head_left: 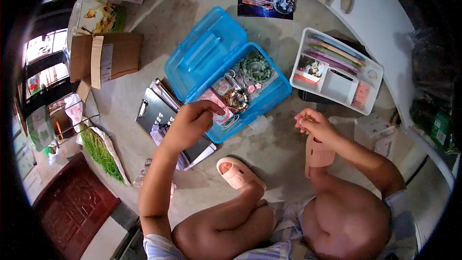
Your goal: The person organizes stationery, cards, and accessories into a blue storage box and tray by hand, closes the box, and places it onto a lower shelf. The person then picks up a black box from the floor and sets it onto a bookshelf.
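An open blue plastic box (274, 86) lies on the floor, its lid (204, 48) folded back to the left. Inside are a green beaded bracelet (255, 67), a multicoloured beaded bracelet (237, 100), small pink pieces and a pink-and-white packet. My left hand (190, 123) hovers at the box's lower left corner, fingers bent and pressed together; whatever they may hold is hidden. To the right of the box, my right hand (313, 123) is raised over the floor with its fingertips pinched together, and I cannot make out anything in them. It is below a white tray (297, 83) of pens and cards.
Left of the box lie a black folder (156, 115) and papers. A cardboard box (127, 58) stands farther left, above green grass-like stalks (98, 149). Cards (267, 2) lie at the top. Pink shoes (238, 175) are on my feet below.
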### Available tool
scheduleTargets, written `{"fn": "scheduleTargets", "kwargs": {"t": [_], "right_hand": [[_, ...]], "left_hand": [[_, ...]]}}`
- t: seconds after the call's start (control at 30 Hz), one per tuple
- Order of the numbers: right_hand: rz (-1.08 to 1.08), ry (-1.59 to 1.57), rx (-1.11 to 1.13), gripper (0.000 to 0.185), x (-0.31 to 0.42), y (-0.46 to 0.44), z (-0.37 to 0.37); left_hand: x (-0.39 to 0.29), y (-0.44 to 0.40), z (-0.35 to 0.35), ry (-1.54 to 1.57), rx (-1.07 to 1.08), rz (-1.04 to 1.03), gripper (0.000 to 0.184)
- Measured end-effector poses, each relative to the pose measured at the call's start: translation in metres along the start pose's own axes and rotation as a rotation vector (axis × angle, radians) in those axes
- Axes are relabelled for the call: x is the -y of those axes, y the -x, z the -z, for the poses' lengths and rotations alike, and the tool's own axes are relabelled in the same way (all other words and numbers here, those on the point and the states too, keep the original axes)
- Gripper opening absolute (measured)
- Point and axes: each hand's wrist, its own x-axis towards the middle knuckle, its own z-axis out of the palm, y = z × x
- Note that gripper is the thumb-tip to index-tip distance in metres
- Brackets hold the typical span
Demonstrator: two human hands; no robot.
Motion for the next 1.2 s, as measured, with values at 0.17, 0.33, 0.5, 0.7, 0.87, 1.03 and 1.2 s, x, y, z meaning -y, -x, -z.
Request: {"fn": "scheduleTargets", "kwargs": {"t": [0.17, 0.33, 0.5, 0.7, 0.87, 1.03, 1.2], "right_hand": [[0.095, -0.004, -0.018, 0.015, 0.000, -0.007, -0.004], [0.116, 0.049, -0.002, 0.015, -0.014, -0.008, 0.001], [0.113, 0.094, -0.002, 0.015, -0.023, -0.004, 0.005], [0.157, 0.065, -0.015, 0.015, -0.028, -0.007, 0.009], [0.191, 0.098, -0.042, 0.014, -0.030, -0.013, 0.012], [0.179, 0.235, -0.042, 0.014, -0.014, -0.009, 0.008], [0.268, 0.323, -0.018, 0.014, -0.009, -0.005, 0.004]], "left_hand": [[-0.003, -0.005, -0.014, 0.179, 0.066, -0.020, 0.025], [-0.004, -0.029, -0.038, 0.195, 0.188, -0.130, 0.027], [0.024, -0.063, -0.056, 0.084, 0.138, -0.141, 0.027], [0.038, -0.071, -0.062, -0.193, 0.072, -0.139, 0.029], [0.043, -0.071, -0.062, -0.316, 0.049, -0.165, 0.029], [0.052, -0.076, -0.063, -0.372, -0.049, -0.339, 0.027], [0.037, -0.071, -0.063, -0.575, -0.105, -0.220, 0.021]]}}
